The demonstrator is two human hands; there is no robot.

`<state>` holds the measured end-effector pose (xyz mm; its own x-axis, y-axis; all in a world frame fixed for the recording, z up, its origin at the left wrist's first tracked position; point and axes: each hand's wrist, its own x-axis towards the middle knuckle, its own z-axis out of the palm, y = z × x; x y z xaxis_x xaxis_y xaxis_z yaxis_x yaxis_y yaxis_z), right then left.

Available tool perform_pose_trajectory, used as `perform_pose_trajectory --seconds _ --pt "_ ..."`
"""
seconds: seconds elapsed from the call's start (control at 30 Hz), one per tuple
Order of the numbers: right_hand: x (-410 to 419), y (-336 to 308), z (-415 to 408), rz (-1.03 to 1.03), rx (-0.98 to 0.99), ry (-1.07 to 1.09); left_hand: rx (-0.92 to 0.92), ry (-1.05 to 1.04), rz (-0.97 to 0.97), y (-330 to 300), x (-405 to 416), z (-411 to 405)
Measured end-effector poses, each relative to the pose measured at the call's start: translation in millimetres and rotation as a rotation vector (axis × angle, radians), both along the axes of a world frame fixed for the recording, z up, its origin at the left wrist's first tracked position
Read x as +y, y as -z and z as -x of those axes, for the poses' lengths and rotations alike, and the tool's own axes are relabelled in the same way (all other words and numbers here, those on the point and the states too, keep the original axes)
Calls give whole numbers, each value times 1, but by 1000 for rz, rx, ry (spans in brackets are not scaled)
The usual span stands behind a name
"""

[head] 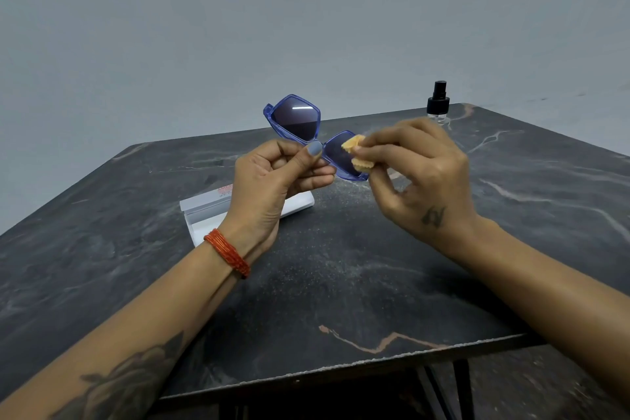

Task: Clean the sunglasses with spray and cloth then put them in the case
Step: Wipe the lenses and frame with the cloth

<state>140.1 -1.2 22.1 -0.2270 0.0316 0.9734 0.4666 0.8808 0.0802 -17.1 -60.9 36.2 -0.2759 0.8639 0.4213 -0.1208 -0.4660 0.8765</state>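
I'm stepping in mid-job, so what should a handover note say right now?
Left hand pinches the blue-framed sunglasses at the bridge, above the table.
Right hand holds the small orange cloth against one lens.
Clear spray bottle with black cap stands at the dark marble table's far edge; white case lies open beneath the left hand.
Done: wiping under way.
Left: finish the lenses, put sunglasses in case.

Sunglasses (296,123) in left hand (272,177), cloth (356,153) in right hand (419,174).
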Motion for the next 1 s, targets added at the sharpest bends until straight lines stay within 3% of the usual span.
perform_pose_trajectory --seconds 0.17,0.37,0.8,0.9,1.0 --pt "2 2 4 -18 -67 41 6 12 -13 -2 -1 0" --pt "-3 5 8 -84 -203 -72 9 15 -13 1 0 -1" --pt "2 -1 -8 -150 -180 -145 4 -4 10 -1 0 0" --pt "4 -10 -17 36 -18 -149 6 -10 1 -2 1 0" --pt "1 -25 -20 549 259 -338 9 -3 -8 -1 1 0"
